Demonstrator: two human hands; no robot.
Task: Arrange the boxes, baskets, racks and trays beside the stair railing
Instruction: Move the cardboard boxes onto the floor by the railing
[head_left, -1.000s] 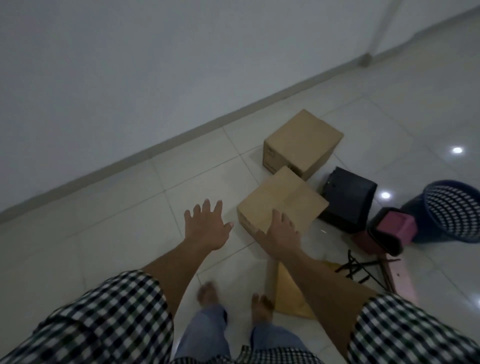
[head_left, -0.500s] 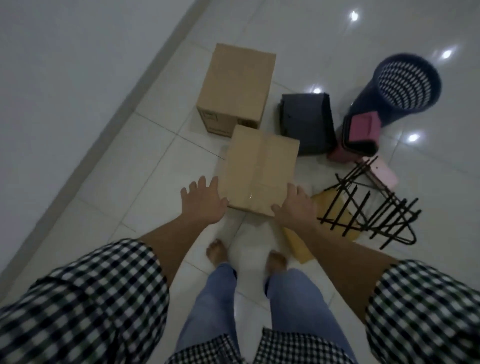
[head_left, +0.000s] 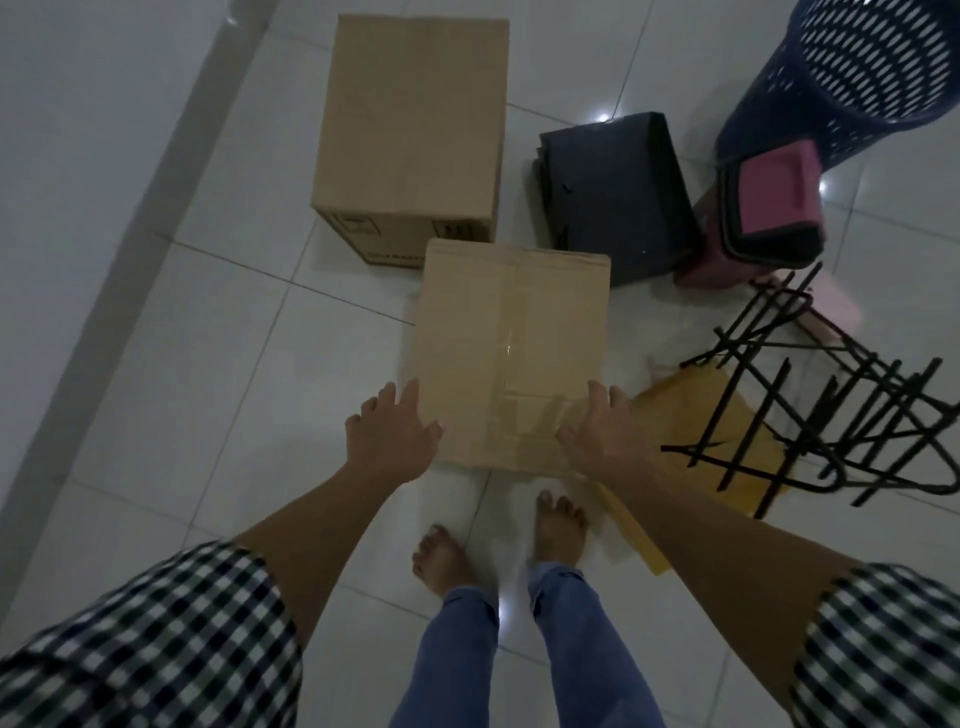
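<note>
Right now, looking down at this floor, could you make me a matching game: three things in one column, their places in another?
1. tape-sealed brown cardboard box
2. dark blue perforated plastic basket
3. black wire rack

A. upper right corner of the view
B. partly over a flat yellow sheet
C. between the left hand and the right hand

Pairs: 1-C, 2-A, 3-B

A taped box (head_left: 511, 353) stands on the tiled floor (head_left: 208, 338), the left hand (head_left: 389, 436) and right hand (head_left: 602, 436) flat against its near corners. A bigger box (head_left: 415, 130) sits just behind it. To the right lie a black bin (head_left: 613, 197), a pink bin (head_left: 774, 208), a blue basket (head_left: 872, 67), and a wire rack (head_left: 831, 405) over a yellow sheet (head_left: 691, 415).
</note>
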